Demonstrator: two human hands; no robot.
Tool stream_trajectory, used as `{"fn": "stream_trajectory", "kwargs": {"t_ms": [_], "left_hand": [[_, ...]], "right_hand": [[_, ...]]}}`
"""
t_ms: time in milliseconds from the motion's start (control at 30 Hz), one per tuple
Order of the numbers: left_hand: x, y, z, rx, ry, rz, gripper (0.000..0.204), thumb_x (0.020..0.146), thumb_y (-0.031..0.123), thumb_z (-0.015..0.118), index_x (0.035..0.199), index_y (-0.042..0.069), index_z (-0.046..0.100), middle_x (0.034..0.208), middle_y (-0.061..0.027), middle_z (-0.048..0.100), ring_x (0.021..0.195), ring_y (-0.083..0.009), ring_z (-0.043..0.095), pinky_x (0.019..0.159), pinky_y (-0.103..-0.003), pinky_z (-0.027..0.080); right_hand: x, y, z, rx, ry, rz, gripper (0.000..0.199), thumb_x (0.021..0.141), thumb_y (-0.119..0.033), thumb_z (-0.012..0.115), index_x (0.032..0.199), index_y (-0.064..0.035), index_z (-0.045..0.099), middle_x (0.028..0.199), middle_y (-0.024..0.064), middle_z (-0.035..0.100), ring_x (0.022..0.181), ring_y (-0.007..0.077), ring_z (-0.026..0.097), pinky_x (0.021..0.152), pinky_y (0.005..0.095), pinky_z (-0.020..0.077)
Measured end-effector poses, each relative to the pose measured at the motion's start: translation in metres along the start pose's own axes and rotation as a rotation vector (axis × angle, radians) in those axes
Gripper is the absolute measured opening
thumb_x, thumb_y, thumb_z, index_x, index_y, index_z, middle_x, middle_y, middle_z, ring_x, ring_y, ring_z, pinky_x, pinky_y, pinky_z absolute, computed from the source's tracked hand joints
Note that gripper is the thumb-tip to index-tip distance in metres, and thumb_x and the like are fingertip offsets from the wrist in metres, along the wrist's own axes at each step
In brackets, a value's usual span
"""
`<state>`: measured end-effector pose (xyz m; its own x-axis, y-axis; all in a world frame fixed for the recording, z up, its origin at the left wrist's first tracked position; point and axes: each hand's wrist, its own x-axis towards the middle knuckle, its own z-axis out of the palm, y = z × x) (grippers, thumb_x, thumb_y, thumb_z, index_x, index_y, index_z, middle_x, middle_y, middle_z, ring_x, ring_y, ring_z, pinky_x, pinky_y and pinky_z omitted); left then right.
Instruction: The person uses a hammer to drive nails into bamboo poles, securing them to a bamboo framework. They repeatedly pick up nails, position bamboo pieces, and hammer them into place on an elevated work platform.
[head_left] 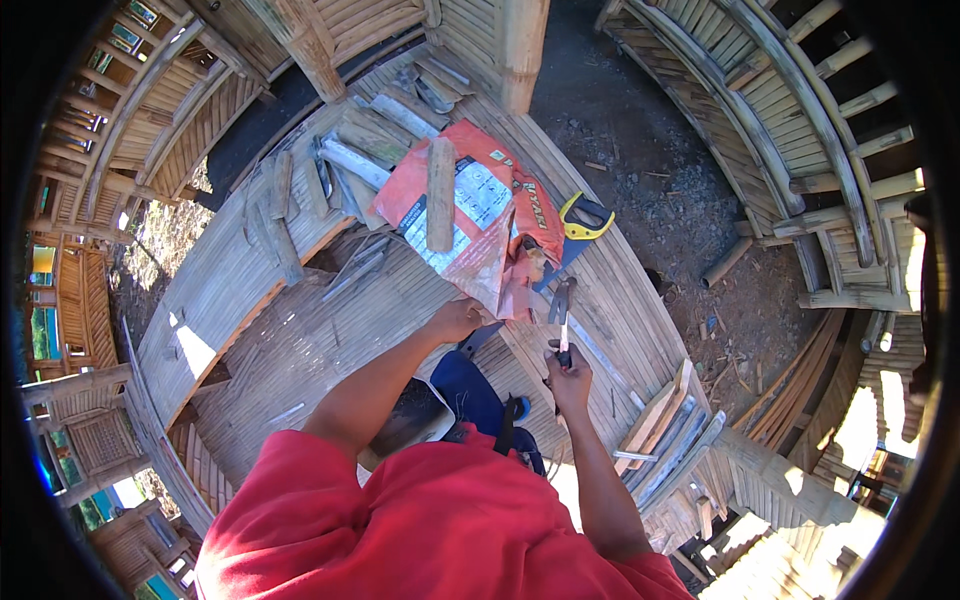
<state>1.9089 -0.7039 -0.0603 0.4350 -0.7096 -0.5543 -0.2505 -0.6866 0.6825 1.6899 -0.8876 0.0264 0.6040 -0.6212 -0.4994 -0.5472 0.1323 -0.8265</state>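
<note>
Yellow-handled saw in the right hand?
No, the right hand grips a hammer, while the yellow-handled saw lies beside the red bag.

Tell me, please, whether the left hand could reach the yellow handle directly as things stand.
Probably not directly: the orange-red sack lies between the left hand and the yellow handle.

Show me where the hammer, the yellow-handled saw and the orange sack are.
Hammer [564, 323], head view: middle of its shaft.
Yellow-handled saw [582, 232], head view: lower edge of its handle.
Orange sack [482, 192], head view: white printed panel.
</note>
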Motion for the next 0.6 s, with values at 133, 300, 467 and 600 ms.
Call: {"fn": "stream_trajectory", "kwargs": {"t_ms": [133, 300, 467, 600], "left_hand": [[-0.034, -0.056, -0.049, -0.153, 0.143, -0.12, 0.053, 0.093, 0.035, 0.066, 0.132, 0.0, 0.061, 0.115, -0.0189, 0.073, 0.105, -0.0308, 0.07, 0.092, -0.041, 0.053], [-0.076, -0.1, -0.073, -0.352, 0.348, -0.242, 0.054, 0.093, 0.036, 0.066, 0.132, -0.001, 0.061, 0.112, -0.0164, 0.073, 0.107, -0.0281, 0.068, 0.093, -0.039, 0.052], [-0.04, -0.158, -0.141, -0.492, 0.392, -0.245, 0.049, 0.095, 0.03, 0.065, 0.133, 0.0, 0.06, 0.114, -0.0171, 0.071, 0.106, -0.026, 0.067, 0.094, -0.036, 0.05], [0.037, -0.227, -0.214, -0.599, 0.424, -0.206, 0.046, 0.096, 0.025, 0.064, 0.134, 0.0, 0.059, 0.113, -0.0155, 0.07, 0.102, -0.0231, 0.066, 0.092, -0.035, 0.05]], "right_hand": [[0.076, -0.015, 0.076, 0.24, -0.176, 0.118, 0.032, 0.093, -0.013, 0.07, 0.122, -0.0006, 0.064, 0.074, 0.0029, 0.06, 0.057, 0.0122, 0.058, 0.052, 0.0301, 0.049], [0.16, -0.021, 0.186, 0.114, -0.204, 0.026, 0.036, 0.093, -0.012, 0.068, 0.124, 0.0045, 0.061, 0.088, 0.01, 0.069, 0.078, 0.0165, 0.067, 0.064, 0.0317, 0.0544], [0.263, -0.036, 0.299, -0.355, -0.052, -0.175, 0.057, 0.088, -0.021, 0.073, 0.138, 0.0, 0.055, 0.102, 0.0178, 0.069, 0.087, 0.0325, 0.069, 0.08, 0.0409, 0.0554], [0.323, -0.042, 0.387, -0.616, 0.346, -0.158, 0.085, 0.087, -0.024, 0.074, 0.158, -0.0039, 0.031, 0.109, 0.0242, 0.067, 0.101, 0.0407, 0.066, 0.088, 0.0477, 0.0524]]}}
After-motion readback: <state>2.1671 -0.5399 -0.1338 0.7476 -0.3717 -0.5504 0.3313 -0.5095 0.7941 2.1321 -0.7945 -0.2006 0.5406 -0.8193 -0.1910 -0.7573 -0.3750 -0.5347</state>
